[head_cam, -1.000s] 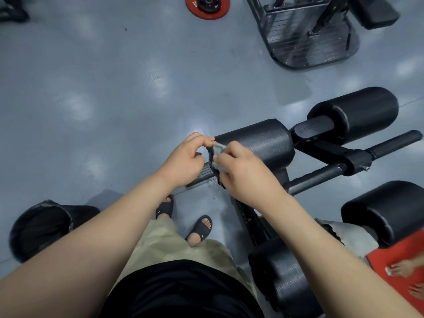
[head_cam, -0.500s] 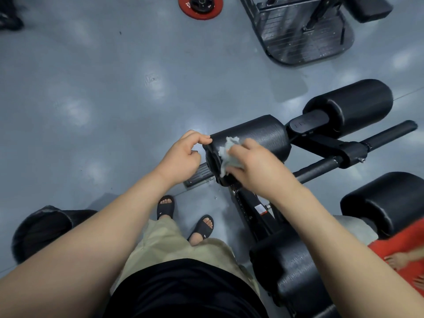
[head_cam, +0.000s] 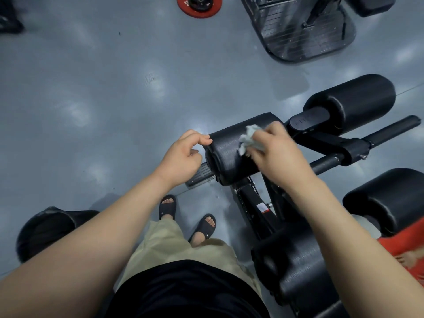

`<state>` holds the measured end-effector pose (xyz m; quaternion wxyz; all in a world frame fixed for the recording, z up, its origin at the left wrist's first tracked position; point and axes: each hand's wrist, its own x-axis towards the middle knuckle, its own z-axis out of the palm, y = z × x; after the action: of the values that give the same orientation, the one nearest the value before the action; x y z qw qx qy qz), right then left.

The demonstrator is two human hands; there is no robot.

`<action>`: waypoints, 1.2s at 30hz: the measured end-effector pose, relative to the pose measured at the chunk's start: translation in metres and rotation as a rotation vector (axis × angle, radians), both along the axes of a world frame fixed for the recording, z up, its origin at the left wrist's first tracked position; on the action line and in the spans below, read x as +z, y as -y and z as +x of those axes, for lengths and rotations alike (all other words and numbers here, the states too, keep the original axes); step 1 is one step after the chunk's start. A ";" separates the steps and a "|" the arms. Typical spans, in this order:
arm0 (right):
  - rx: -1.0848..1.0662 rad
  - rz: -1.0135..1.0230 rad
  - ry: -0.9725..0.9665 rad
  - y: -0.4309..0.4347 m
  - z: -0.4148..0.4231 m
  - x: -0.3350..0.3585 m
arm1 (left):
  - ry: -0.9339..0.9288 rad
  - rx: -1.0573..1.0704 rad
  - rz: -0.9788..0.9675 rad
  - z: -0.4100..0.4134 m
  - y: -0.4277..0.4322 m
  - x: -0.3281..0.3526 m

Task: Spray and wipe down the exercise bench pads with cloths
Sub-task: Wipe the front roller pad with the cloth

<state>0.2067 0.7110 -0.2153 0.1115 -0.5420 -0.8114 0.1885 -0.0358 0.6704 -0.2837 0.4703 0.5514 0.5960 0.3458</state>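
A black roller pad (head_cam: 229, 154) of the exercise bench lies across the middle of the head view. My right hand (head_cam: 277, 152) grips a crumpled white cloth (head_cam: 249, 138) and presses it on the pad's top. My left hand (head_cam: 183, 157) sits at the pad's left end, its index fingertip touching the rim, the other fingers loosely curled and holding nothing. A second roller pad (head_cam: 353, 102) lies farther right, a third (head_cam: 390, 198) at the right edge, and another pad (head_cam: 298, 267) is below my right forearm.
The bench's black frame and bar (head_cam: 390, 131) run right of the pad. A black bin (head_cam: 46, 230) stands on the grey floor at lower left. A red weight plate (head_cam: 199, 5) and another machine's footplate (head_cam: 305, 35) lie at the top. Someone's hand on red cloth (head_cam: 410, 255) shows at right.
My right hand has carried the cloth from the pad's left end face up onto its top and rightward. My left hand has stayed at the pad's left rim.
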 end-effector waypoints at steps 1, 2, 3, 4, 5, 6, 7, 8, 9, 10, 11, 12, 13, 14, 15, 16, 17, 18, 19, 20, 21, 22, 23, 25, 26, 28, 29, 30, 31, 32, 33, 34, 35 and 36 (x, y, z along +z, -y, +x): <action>-0.069 0.010 0.006 -0.006 0.007 0.000 | -0.003 -0.007 0.021 0.001 0.001 0.002; -0.122 0.014 0.026 -0.010 0.011 0.001 | -0.008 -0.011 0.045 0.001 0.003 0.004; -0.153 0.024 0.053 -0.012 0.012 0.000 | -0.015 -0.014 0.069 0.002 0.004 0.005; -0.162 0.032 0.074 -0.011 0.010 0.000 | -0.022 -0.017 0.090 0.002 0.005 0.006; -0.152 0.040 0.080 -0.008 0.006 -0.001 | -0.029 -0.022 0.110 0.002 0.006 0.007; -0.126 0.038 0.074 -0.004 0.001 -0.001 | -0.040 -0.027 0.127 0.003 0.007 0.008; -0.088 0.026 0.060 0.002 -0.004 -0.001 | -0.049 -0.033 0.142 0.005 0.009 0.009; -0.043 0.016 0.047 0.008 -0.008 -0.002 | -0.052 -0.036 0.151 0.007 0.011 0.012; -0.006 0.017 0.035 0.011 -0.009 -0.003 | -0.052 -0.040 0.159 0.009 0.012 0.015; 0.010 0.024 0.028 0.011 -0.010 -0.004 | -0.051 -0.043 0.173 0.011 0.011 0.018; -0.001 0.031 0.021 0.009 -0.008 -0.004 | -0.054 -0.047 0.196 0.011 0.010 0.020; -0.034 0.038 0.008 0.004 -0.005 -0.004 | -0.059 -0.049 0.220 0.011 0.007 0.021; -0.076 0.042 -0.001 -0.001 -0.002 -0.004 | -0.061 -0.050 0.234 0.010 0.005 0.022; -0.121 0.052 -0.004 -0.006 0.001 -0.004 | -0.061 -0.047 0.236 0.009 0.002 0.023; -0.165 0.058 0.000 -0.010 0.004 -0.004 | -0.063 -0.039 0.231 0.008 -0.001 0.023; -0.200 0.061 0.016 -0.012 0.004 -0.005 | -0.071 -0.027 0.222 0.006 -0.003 0.022; -0.217 0.065 0.038 -0.013 0.001 -0.005 | -0.088 -0.019 0.211 0.005 -0.005 0.021; -0.214 0.066 0.049 -0.012 -0.003 -0.006 | -0.113 -0.015 0.192 0.004 -0.006 0.019; -0.195 0.071 0.044 -0.009 -0.009 -0.007 | -0.135 -0.020 0.162 0.003 -0.007 0.015; -0.167 0.074 0.024 -0.005 -0.016 -0.008 | -0.141 -0.022 0.126 0.002 -0.008 0.012; -0.128 0.073 0.000 0.001 -0.025 -0.008 | -0.133 -0.023 0.092 0.001 -0.009 0.008; -0.076 0.069 -0.021 0.007 -0.034 -0.008 | -0.119 -0.017 0.068 0.000 -0.009 0.006; -0.018 0.051 -0.036 0.014 -0.042 -0.008 | -0.108 -0.012 0.052 0.000 -0.009 0.004; 0.073 0.005 -0.043 0.020 -0.049 -0.007 | -0.108 -0.002 0.037 -0.001 -0.011 0.003; 0.085 -0.004 -0.041 0.017 -0.047 -0.007 | -0.108 0.003 0.032 -0.001 -0.012 0.003; 0.039 0.010 -0.026 0.008 -0.037 -0.005 | -0.096 0.009 0.025 0.000 -0.014 0.003; -0.009 0.030 -0.015 0.003 -0.030 -0.004 | -0.089 0.011 0.024 0.001 -0.014 0.004; -0.057 0.044 -0.005 0.000 -0.026 -0.005 | -0.085 0.016 0.024 0.001 -0.014 0.004; -0.089 0.051 0.004 0.000 -0.025 -0.005 | -0.081 0.022 0.024 0.002 -0.013 0.004; -0.095 0.057 0.007 0.003 -0.029 -0.006 | -0.079 0.029 0.024 0.002 -0.013 0.004; -0.068 0.057 0.003 0.008 -0.036 -0.007 | -0.078 0.037 0.022 0.002 -0.012 0.003; -0.013 0.055 -0.006 0.014 -0.044 -0.009 | -0.077 0.044 0.019 0.002 -0.012 0.002; 0.051 0.050 -0.016 0.021 -0.052 -0.010 | -0.074 0.048 0.015 0.001 -0.012 0.002; 0.112 0.047 -0.019 0.026 -0.058 -0.012 | -0.068 0.050 0.010 0.001 -0.012 0.001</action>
<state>0.1483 0.6849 -0.2271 0.1212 -0.4913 -0.8434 0.1805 -0.0346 0.6823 -0.2824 0.4382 0.5502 0.6233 0.3415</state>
